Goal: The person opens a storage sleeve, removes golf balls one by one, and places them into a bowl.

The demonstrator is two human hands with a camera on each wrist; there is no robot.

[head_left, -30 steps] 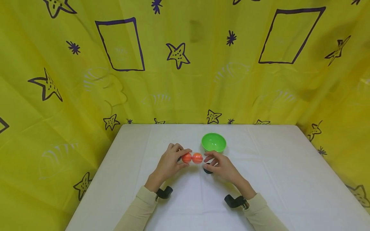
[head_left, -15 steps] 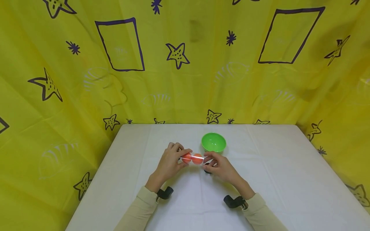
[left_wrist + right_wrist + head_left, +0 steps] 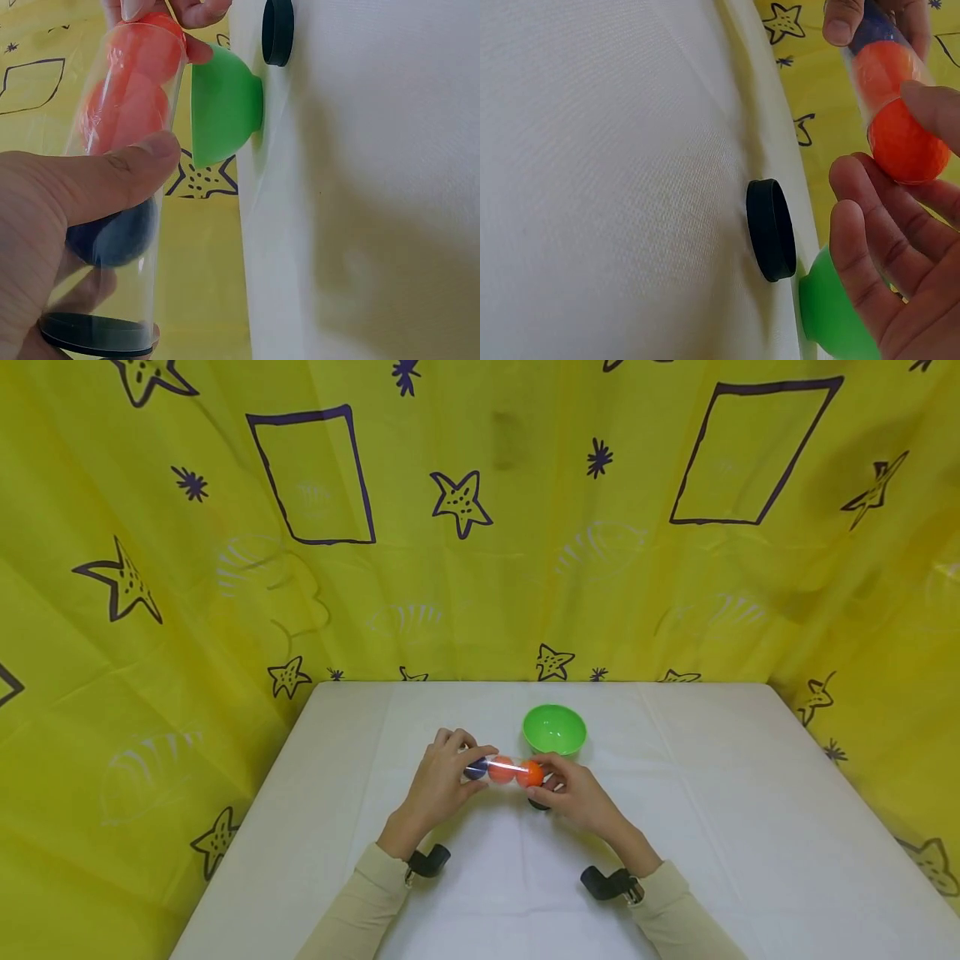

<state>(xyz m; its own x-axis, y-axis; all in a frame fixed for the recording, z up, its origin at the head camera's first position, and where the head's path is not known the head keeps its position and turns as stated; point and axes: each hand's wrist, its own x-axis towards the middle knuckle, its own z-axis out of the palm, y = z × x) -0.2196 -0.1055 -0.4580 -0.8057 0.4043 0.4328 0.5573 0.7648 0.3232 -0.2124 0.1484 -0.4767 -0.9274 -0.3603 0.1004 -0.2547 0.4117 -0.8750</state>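
Clear tube (image 3: 133, 291), dark-blue ball (image 3: 118, 234) and orange ball (image 3: 124, 116) inside, is gripped above white worktop (image 3: 480, 885) by left hand (image 3: 438, 783), second orange ball (image 3: 907, 144) pinched at its end by right hand (image 3: 579, 792), yellow star-printed curtain (image 3: 495, 585) behind.

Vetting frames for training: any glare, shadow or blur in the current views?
Head: white glare streak along the clear tube, small highlights inside the green bowl; left wrist: broad soft shadow on the white tablecloth; right wrist: soft shadow near the black cap; no obvious motion blur in any view.
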